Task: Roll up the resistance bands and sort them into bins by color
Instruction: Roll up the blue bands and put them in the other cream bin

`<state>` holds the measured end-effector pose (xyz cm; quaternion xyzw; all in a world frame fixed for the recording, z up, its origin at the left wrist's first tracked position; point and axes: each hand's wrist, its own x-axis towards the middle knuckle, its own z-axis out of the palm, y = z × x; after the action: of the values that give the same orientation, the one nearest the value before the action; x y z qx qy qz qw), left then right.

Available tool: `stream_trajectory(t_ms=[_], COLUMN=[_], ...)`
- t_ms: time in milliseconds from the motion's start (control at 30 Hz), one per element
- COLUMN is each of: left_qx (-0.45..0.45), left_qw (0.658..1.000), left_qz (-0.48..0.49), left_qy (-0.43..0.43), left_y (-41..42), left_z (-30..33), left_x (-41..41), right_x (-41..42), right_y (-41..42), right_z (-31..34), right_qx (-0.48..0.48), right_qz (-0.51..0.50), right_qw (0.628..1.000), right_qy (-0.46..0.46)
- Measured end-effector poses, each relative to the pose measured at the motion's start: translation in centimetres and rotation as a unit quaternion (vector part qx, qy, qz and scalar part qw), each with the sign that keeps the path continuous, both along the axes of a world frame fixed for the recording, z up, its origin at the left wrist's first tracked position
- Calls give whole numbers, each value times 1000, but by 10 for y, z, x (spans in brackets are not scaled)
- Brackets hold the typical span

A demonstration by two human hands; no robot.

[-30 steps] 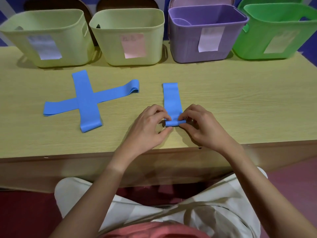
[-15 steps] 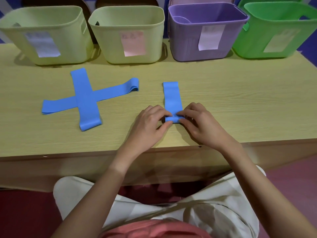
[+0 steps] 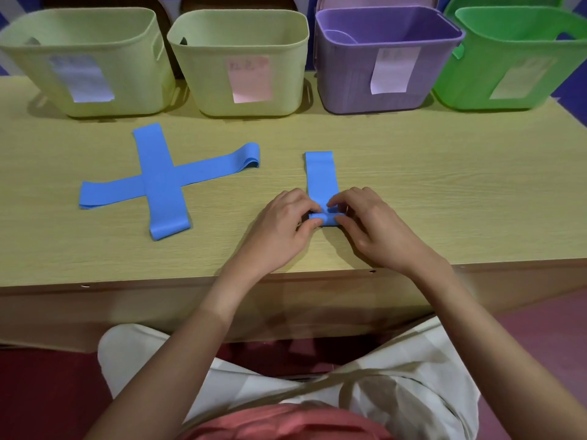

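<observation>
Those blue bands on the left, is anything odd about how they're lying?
Yes: two flat bands lie crossed in an X, one on top of the other, still unrolled. The third band lies straight, its near end being rolled by the left hand and right hand. Nothing looks spilled or damaged.

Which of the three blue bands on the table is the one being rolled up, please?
The right-hand band, lying alone; the left hand and right hand pinch its rolled near end. The other two lie flat, crossed.

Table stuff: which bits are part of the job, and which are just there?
Job: the band being rolled, left hand, right hand, two crossed bands, four bins.
Just there: paper labels, the table.
</observation>
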<state>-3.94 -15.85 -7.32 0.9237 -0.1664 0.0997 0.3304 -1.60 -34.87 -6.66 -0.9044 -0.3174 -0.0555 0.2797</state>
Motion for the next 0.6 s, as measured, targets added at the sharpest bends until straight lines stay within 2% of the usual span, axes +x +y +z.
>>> stream_trajectory(t_ms=[200, 600], left_qx=[-31, -34], left_qw=[999, 996], left_qz=[36, 77], left_qy=[19, 19], left_y=[-4, -11], left_z=[2, 4], left_x=[-3, -5], right_x=[4, 2], right_y=[-2, 0], right_z=[2, -7], right_qx=[-31, 0], right_qz=[21, 8], right_qw=[999, 999], right_qy=[4, -50])
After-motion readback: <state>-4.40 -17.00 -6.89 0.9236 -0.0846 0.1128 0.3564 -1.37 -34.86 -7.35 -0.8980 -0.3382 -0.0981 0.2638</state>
